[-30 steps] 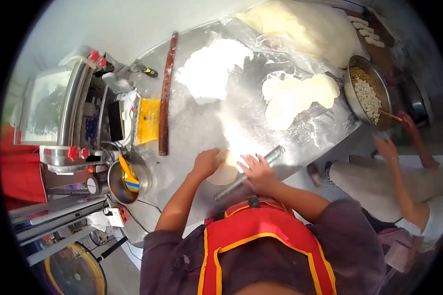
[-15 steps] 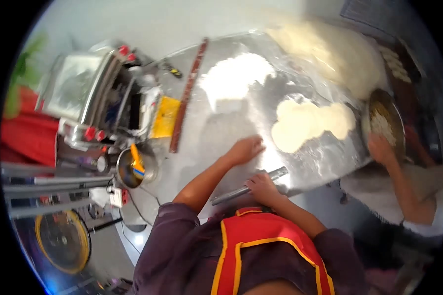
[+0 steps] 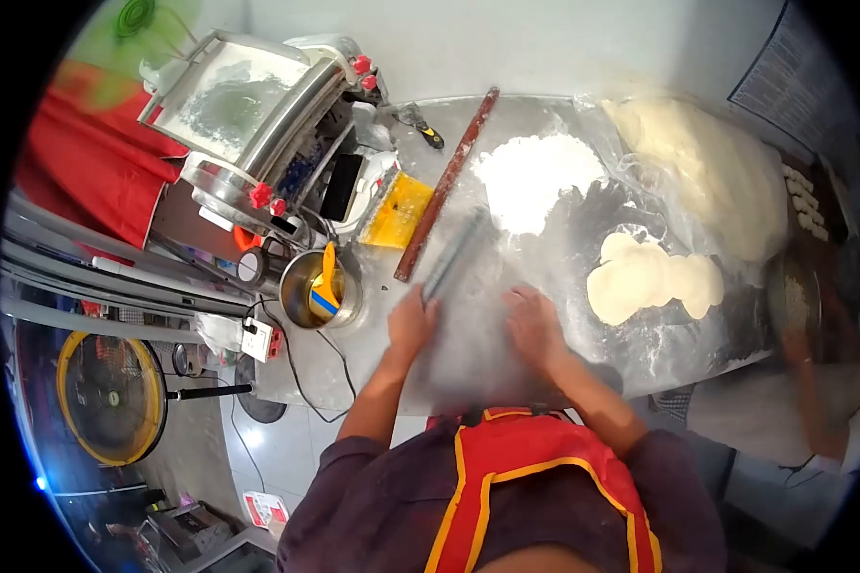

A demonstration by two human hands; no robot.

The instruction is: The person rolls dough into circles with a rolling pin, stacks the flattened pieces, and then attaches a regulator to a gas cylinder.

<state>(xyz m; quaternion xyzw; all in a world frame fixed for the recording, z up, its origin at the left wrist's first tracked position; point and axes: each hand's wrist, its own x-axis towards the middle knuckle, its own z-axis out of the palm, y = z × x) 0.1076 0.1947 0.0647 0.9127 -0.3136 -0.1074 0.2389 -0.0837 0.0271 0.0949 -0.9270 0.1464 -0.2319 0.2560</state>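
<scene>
My left hand (image 3: 411,323) is closed around the near end of a long, thin grey metal bar (image 3: 453,252), which points away from me across the steel table (image 3: 487,334) and is blurred at its far end. Palm down, my right hand (image 3: 533,323) hovers over or rests on the tabletop with its fingers apart and nothing in them. To its right lies flattened, pale dough (image 3: 652,279) in overlapping rounded pieces. White flour (image 3: 537,177) is heaped beyond my hands. A reddish-brown wooden stick (image 3: 447,183) lies left of the bar.
A dough-rolling machine (image 3: 258,115) stands at left, near a yellow scraper (image 3: 398,212) and a metal pot (image 3: 320,291). A large plastic-covered dough mass (image 3: 702,172) sits at back right. At far right, a co-worker's arm (image 3: 812,392) reaches towards a bowl (image 3: 795,286). A cable (image 3: 301,377) crosses the table's left edge.
The metal bar has passed from my right hand to my left and now points away from me. My right hand has moved up onto the table. The camera view has shifted.
</scene>
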